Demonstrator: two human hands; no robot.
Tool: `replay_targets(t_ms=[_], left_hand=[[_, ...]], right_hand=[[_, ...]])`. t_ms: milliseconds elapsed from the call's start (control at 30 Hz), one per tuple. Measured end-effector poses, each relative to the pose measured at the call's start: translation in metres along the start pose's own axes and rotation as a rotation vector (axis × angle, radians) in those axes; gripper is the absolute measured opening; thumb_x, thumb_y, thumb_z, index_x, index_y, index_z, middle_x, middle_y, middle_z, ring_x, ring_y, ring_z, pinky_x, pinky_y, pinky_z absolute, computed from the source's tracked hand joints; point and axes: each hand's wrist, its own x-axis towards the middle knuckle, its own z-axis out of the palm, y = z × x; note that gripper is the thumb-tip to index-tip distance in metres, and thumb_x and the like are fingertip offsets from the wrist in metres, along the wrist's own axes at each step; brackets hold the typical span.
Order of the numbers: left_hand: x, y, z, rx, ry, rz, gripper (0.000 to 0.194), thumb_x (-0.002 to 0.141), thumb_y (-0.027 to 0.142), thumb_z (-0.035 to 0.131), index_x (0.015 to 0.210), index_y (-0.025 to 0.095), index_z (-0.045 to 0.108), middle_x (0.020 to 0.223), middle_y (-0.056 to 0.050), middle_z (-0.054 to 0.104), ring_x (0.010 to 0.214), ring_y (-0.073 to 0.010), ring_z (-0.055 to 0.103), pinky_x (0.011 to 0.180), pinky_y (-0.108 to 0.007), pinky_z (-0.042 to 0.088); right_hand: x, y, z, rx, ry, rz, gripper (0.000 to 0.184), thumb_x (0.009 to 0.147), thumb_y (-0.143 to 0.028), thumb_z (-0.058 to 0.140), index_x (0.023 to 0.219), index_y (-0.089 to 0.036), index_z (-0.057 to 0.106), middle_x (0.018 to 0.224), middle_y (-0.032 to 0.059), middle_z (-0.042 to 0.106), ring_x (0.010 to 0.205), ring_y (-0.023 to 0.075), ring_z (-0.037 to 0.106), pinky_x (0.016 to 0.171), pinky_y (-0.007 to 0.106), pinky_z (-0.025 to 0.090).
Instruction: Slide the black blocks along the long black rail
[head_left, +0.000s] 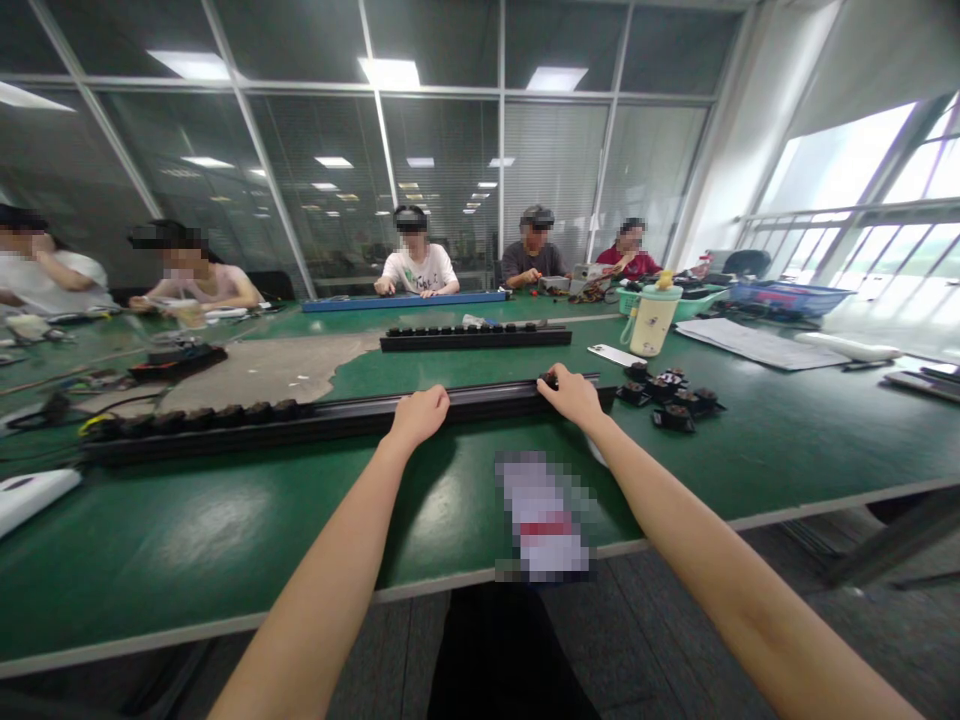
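Observation:
A long black rail (pixel 349 412) lies across the green table in front of me. Several small black blocks (pixel 232 415) sit in a row along its left part. My left hand (pixel 421 413) is closed over the rail near its middle, fingers curled round the far edge. Toward the rail's right end, my right hand (pixel 571 394) grips a small black block (pixel 552 380), mostly hidden by the fingers, at the rail's top. Loose black blocks with brownish tops (pixel 679 400) lie in a group just right of the rail's end.
Beyond lies a second black rail (pixel 480 340) with blocks. A yellow cup (pixel 655 318), a white phone (pixel 615 355) and papers (pixel 757 342) stand or lie at right. A blurred-out item (pixel 544 520) lies by the near edge. Several people sit across the table.

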Motion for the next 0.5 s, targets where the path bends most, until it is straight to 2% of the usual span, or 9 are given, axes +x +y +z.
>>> replay_targets(t_ms=[133, 267, 500], left_hand=[[0.0007, -0.0012, 0.0015, -0.013, 0.003, 0.006, 0.038, 0.104, 0.031, 0.032, 0.114, 0.024, 0.068, 0.118, -0.008, 0.076, 0.111, -0.0272, 0.070, 0.091, -0.035, 0.048], [0.0012, -0.0020, 0.0022, -0.013, 0.004, 0.010, 0.038, 0.103, 0.031, 0.032, 0.114, 0.025, 0.068, 0.117, -0.007, 0.076, 0.111, -0.0257, 0.069, 0.090, -0.033, 0.048], [0.0018, -0.0030, 0.0029, -0.021, 0.013, 0.011, 0.037, 0.103, 0.031, 0.033, 0.112, 0.024, 0.069, 0.116, -0.008, 0.076, 0.110, -0.0254, 0.070, 0.091, -0.033, 0.048]], right_hand=[[0.0007, 0.0023, -0.0005, 0.033, 0.013, -0.009, 0.046, 0.100, -0.058, 0.050, 0.124, -0.021, 0.062, 0.114, 0.0140, 0.075, 0.107, 0.0316, 0.070, 0.088, 0.038, 0.049], [0.0026, 0.0056, 0.0000, 0.096, 0.026, -0.033, 0.037, 0.100, -0.053, 0.054, 0.119, -0.024, 0.066, 0.114, 0.0106, 0.075, 0.110, 0.0282, 0.069, 0.089, 0.034, 0.049], [0.0042, 0.0065, 0.0005, 0.092, 0.020, -0.001, 0.035, 0.100, -0.052, 0.054, 0.119, -0.024, 0.066, 0.114, 0.0102, 0.075, 0.108, 0.0278, 0.068, 0.087, 0.034, 0.048]])
